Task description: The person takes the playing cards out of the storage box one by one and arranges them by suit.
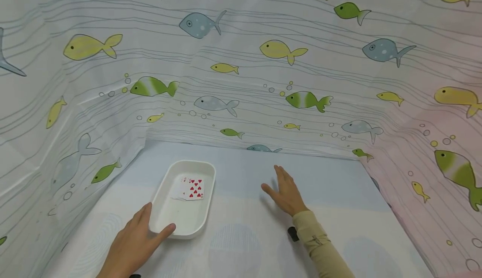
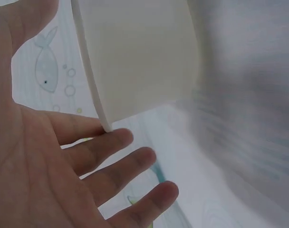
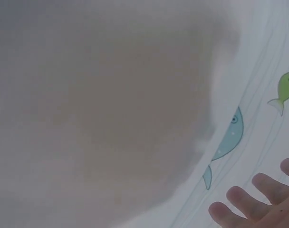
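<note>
A white plastic tray (image 1: 180, 225) with rounded corners sits left of the middle of the table. Inside it lie a few overlapping playing cards (image 1: 194, 189), the top one showing red hearts. My left hand (image 1: 132, 240) is at the tray's near left corner, thumb and fingers spread. In the left wrist view, the index fingertip meets the edge of the tray (image 2: 139, 52), while the other fingers extend past it. To the right of the tray, my right hand (image 1: 285, 192) hovers over the table with fingers extended and nothing in it. Only its fingertips show in the right wrist view.
A pale blue and white cloth (image 1: 233, 211) covers the table. Fish-patterned sheets (image 1: 248, 81) rise as walls at the back and on both sides. A small black object (image 1: 293, 234) shows beside the right sleeve's cuff.
</note>
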The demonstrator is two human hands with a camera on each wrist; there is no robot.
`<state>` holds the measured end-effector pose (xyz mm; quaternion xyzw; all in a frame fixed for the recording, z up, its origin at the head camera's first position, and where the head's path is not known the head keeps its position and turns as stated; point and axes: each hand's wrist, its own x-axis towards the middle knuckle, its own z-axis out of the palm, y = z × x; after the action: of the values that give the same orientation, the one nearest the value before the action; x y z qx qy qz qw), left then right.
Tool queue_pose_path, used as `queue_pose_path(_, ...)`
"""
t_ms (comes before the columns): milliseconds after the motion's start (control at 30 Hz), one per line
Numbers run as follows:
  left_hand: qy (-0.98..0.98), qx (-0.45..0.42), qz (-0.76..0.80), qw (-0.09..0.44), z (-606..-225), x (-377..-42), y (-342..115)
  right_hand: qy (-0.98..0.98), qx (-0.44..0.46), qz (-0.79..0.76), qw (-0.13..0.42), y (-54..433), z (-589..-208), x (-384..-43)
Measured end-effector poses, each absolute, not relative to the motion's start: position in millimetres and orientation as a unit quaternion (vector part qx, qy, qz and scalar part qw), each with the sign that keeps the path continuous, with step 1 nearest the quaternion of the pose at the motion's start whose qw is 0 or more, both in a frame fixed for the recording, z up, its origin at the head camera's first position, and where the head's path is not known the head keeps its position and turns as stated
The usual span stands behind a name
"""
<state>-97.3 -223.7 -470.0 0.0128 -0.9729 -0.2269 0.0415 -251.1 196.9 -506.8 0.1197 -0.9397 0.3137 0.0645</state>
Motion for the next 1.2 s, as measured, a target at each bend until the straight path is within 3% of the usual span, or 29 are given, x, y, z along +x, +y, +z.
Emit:
queue_pose_path(400, -0.974, 0.021, -0.226, 0.005, -468.6, -99.6, -226.1, -0.932, 0.146, 0.325, 0.067, 160.3, -495.0, -257.5)
queue_pose_path(833, -0.975, 0.020, -0.219, -0.004, -467.2, -100.4, -225.5, -0.938, 0.195, 0.285, 0.034, 114.2, -461.3, -263.0)
queue_pose_path(1200, -0.974, 0.037, -0.218, -0.048, -464.2, -106.6, -228.3, -0.928, 0.217, 0.304, 0.019, 73.5, -450.1, -274.1)
